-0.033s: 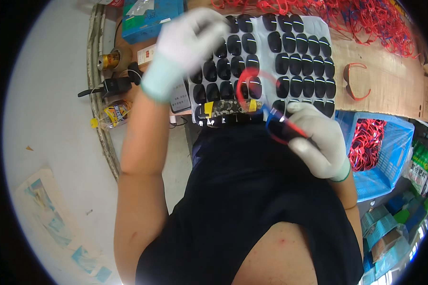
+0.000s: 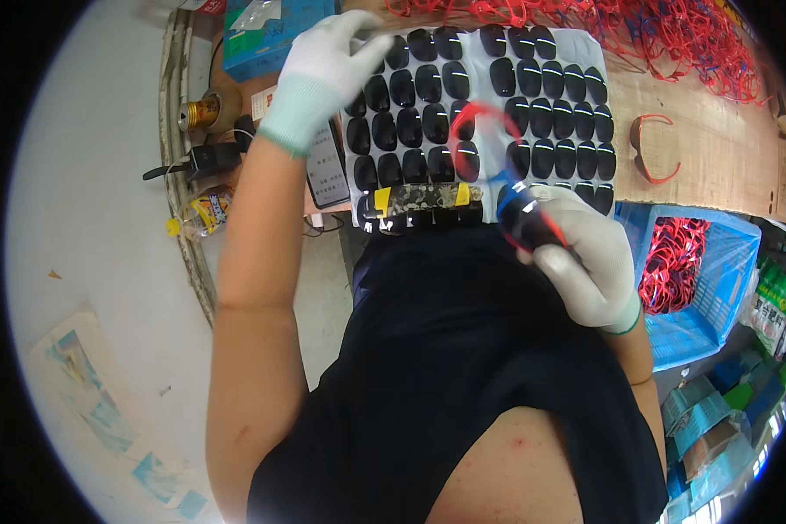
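held glasses (image 2: 526, 217) are blurred — blue box (image 2: 275, 54) cropped.

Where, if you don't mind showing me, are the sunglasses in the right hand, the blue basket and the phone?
Sunglasses (image 2: 524, 217): head view, on the dark lens area.
Blue basket (image 2: 718, 297): head view, on its side wall.
Phone (image 2: 327, 172): head view, on its screen.

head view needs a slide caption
Gloved right hand holds red-and-blue glasses, left hand near rows of dark lenses.

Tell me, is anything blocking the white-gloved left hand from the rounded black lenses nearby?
Nothing visible does: the white-gloved left hand is right beside the nearest rounded black lenses, at the upper left of the white sheet.
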`<action>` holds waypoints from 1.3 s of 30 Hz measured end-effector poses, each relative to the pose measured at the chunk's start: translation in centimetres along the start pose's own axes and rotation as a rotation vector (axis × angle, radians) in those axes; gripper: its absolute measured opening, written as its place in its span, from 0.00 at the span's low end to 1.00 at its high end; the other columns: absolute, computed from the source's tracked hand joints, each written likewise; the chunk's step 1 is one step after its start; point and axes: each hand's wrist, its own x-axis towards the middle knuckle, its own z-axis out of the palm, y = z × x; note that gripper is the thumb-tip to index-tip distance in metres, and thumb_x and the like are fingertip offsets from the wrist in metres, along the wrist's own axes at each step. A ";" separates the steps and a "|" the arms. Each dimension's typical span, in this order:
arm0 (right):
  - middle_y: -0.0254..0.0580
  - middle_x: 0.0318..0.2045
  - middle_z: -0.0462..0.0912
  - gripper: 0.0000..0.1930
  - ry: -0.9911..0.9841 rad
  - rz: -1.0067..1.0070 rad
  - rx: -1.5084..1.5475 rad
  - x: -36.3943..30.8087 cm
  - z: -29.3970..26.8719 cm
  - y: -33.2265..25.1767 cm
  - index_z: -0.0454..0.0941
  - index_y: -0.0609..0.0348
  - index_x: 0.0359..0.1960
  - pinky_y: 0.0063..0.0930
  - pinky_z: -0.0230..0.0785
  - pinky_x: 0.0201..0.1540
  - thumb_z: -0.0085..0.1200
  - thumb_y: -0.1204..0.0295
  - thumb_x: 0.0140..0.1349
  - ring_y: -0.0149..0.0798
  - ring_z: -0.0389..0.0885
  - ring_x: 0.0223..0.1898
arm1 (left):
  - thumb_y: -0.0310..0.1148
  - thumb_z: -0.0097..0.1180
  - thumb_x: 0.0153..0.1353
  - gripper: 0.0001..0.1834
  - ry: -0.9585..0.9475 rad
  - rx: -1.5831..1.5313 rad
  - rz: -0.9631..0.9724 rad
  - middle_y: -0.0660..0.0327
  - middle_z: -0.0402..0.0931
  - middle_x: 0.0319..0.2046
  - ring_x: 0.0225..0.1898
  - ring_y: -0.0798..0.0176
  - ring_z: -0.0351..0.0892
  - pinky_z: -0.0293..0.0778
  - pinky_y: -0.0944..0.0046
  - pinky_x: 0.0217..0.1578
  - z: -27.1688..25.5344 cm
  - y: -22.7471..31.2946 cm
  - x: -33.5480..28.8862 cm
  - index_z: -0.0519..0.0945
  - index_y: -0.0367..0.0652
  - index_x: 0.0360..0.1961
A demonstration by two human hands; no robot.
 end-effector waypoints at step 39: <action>0.52 0.49 0.78 0.37 0.122 0.256 1.164 -0.3 4.7 -0.1 0.52 0.67 0.71 0.36 0.78 0.48 0.45 0.83 0.56 0.42 0.83 0.44 | 0.29 0.55 0.69 0.08 -0.072 -1.898 -0.294 0.59 0.79 0.28 0.30 0.65 0.78 0.75 0.64 0.35 7.6 7.6 -9.9 0.75 0.38 0.46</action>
